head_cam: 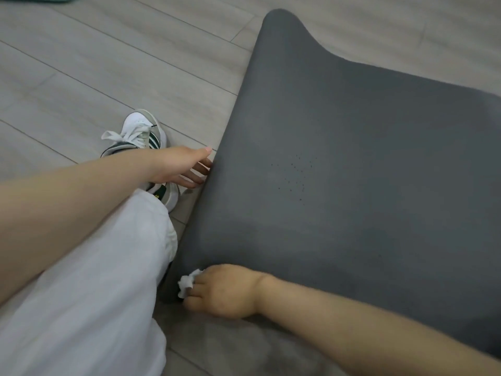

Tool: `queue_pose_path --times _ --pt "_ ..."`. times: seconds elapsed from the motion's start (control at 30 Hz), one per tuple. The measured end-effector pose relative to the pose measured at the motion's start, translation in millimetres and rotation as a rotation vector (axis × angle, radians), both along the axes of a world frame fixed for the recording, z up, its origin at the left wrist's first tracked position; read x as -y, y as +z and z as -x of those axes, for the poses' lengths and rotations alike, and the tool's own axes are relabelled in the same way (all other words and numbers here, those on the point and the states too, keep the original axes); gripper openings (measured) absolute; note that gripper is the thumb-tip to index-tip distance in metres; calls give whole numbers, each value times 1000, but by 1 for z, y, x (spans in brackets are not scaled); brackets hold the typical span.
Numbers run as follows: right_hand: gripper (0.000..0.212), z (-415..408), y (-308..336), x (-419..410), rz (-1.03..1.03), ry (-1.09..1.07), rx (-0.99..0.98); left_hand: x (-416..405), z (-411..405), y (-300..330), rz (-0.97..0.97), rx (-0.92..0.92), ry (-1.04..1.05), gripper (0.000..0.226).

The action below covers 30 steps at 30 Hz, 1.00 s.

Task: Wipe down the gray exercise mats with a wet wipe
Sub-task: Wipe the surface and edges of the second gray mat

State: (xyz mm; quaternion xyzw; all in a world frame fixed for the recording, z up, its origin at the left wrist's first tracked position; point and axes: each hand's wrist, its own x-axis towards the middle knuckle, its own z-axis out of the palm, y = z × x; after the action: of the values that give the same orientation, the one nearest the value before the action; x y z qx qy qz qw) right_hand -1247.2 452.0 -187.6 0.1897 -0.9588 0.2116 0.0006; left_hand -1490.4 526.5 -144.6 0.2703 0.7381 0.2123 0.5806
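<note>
Right hand (225, 291) pinches crumpled white wet wipe (187, 284) at near-left corner of dark gray foam exercise mat (352, 172). Unwiped mat stretches away and rightward from it. Left hand (184, 166), fingers straight, touches left edge (steadying, probably); right nearer.

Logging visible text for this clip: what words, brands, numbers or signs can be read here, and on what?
No text can be read in this frame.
sneaker: green side stripes, no wording visible.
yellow mark on the green heel patch: too small and blurred to read.
gray mat: only scattered dark specks, no print.
wet wipe in the right hand: plain white.
</note>
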Motion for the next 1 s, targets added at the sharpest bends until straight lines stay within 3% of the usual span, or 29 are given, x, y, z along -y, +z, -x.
queue_pose_path --times 0.1,0.2,0.27,0.33,0.4,0.43,0.47,0.57,0.67,0.73,0.8,0.9,1.0 --pt "6 6 8 -37 -102 113 -61 -5 3 -5 -5 29 33 54" --pt "21 29 33 -79 -192 19 -58 -9 3 -7 -10 39 68 56" --pt "23 57 47 -125 -273 -239 18 -9 3 -8 0 67 101 57" --pt "24 76 47 -192 -272 -635 99 -9 4 -8 24 115 111 62" --pt "25 78 43 -241 -81 -1049 171 -9 6 -7 48 149 110 69" --pt "23 77 38 -247 31 -1176 153 -10 6 -7 55 155 112 70" --pt "21 76 35 -238 80 -1169 89 -11 6 -8 62 157 116 71" --pt "16 52 20 -149 154 -679 115 -12 4 -11 72 162 142 75" --pt "22 -3 21 -50 78 130 431 -9 5 -11 56 181 134 70" --pt "27 -14 17 -39 -38 369 426 -8 4 -11 61 173 102 67" --pt "37 10 16 -78 -83 204 225 -7 1 -11 67 165 83 64" --pt "32 55 14 -173 -200 -411 98 -6 -2 -13 73 134 63 58" --pt "16 53 4 -253 104 -1196 159 -7 -1 -14 73 123 70 52"
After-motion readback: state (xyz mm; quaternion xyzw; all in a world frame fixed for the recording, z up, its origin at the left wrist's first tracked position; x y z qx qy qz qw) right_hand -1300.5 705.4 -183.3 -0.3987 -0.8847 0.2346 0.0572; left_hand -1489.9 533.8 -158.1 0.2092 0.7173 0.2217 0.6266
